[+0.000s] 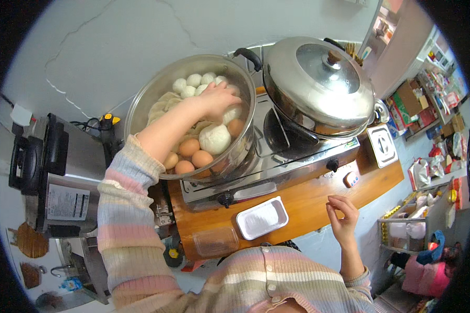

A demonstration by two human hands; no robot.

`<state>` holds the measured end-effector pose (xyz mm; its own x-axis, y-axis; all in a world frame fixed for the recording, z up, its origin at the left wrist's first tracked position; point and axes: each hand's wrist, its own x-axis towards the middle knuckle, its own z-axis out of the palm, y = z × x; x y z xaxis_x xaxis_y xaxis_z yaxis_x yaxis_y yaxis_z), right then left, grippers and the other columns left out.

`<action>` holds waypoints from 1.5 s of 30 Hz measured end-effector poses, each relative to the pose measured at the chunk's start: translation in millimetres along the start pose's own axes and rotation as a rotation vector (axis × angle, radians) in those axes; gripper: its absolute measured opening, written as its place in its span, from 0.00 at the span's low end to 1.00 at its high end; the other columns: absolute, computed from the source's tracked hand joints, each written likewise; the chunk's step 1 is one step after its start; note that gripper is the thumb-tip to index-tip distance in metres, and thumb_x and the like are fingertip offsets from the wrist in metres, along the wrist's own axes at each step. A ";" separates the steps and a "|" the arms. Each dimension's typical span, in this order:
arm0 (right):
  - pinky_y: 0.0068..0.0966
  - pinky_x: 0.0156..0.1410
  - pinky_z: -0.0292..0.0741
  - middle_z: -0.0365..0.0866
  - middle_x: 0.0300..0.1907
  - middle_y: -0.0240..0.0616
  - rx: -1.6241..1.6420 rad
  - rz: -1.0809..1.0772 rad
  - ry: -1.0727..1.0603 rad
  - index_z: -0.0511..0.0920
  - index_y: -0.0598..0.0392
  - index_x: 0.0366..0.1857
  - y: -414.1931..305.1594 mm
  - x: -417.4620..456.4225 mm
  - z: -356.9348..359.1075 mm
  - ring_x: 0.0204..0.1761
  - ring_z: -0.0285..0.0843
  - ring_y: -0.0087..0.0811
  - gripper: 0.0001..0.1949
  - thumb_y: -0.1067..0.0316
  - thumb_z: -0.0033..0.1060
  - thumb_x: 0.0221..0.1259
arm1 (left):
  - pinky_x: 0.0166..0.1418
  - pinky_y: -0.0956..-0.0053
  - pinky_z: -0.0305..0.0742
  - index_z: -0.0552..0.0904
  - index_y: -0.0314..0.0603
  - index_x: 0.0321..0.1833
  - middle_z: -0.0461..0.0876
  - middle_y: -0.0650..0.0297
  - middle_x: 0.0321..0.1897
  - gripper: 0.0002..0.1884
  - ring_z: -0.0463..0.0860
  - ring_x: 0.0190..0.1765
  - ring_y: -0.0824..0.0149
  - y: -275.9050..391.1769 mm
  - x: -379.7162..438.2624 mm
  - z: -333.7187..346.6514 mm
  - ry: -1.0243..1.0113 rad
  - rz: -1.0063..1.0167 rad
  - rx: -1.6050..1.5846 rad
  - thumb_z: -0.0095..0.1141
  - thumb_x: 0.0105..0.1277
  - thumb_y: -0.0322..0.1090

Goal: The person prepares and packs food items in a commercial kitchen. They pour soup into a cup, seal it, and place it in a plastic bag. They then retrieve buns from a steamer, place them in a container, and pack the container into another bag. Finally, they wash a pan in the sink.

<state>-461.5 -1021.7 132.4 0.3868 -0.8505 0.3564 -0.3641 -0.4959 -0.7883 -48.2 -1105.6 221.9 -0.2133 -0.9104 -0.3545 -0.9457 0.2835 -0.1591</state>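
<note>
My left hand point(220, 101) reaches into a large stainless steel steamer pot point(235, 152) on the gas stove. Its fingers bend down among white buns, and what lies under the palm is hidden. Small round white balls point(194, 80) sit beyond the fingers, and flat pale dumplings point(162, 105) lie left of them. A large pleated bun point(215, 139) and several brown eggs point(189, 148) rest on the near side. My right hand point(343, 216) hangs in the air past the wooden counter's front edge. Its fingers are loosely bent, holding nothing visible.
A lidded steel wok point(290, 90) covers the right burner of the gas stove point(305, 164). On the wooden counter point(305, 199) are a foil tray point(262, 218), a clear plastic lid point(216, 241), a steel lid point(382, 146) and a small white object point(351, 179). A steel appliance point(74, 168) stands left.
</note>
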 end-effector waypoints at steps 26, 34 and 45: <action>0.21 0.37 0.75 0.80 0.34 0.45 0.103 0.114 -0.086 0.79 0.65 0.33 2.8 -11.0 28.1 0.31 0.80 0.31 0.06 0.81 0.59 0.50 | 0.63 0.62 0.59 0.75 0.60 0.57 0.72 0.60 0.48 0.30 0.67 0.57 0.58 -46.4 -47.5 36.3 0.419 -0.084 -0.482 0.62 0.46 0.30; 0.24 0.36 0.75 0.80 0.34 0.44 0.048 -0.075 -0.124 0.79 0.61 0.37 -10.8 16.4 22.6 0.31 0.79 0.35 0.11 0.81 0.61 0.47 | 0.59 0.66 0.64 0.73 0.58 0.60 0.70 0.56 0.52 0.32 0.67 0.56 0.57 -29.9 -67.8 13.6 0.357 -0.125 -0.096 0.62 0.48 0.30; 0.35 0.41 0.76 0.78 0.37 0.45 -0.140 -0.620 -0.455 0.77 0.57 0.42 -154.0 206.9 99.4 0.37 0.79 0.43 0.17 0.63 0.66 0.47 | 0.31 0.77 0.64 0.78 0.39 0.22 0.70 0.69 0.12 0.24 0.68 0.19 0.76 63.4 -271.1 -37.5 1.197 -0.251 -0.911 0.40 0.72 0.46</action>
<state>-241.2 -1103.9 277.7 0.8530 -0.2702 0.4465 -0.0596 -0.9004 -0.4309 -59.5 -852.2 342.4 0.3268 -0.7332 0.5963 -0.7154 0.2204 0.6631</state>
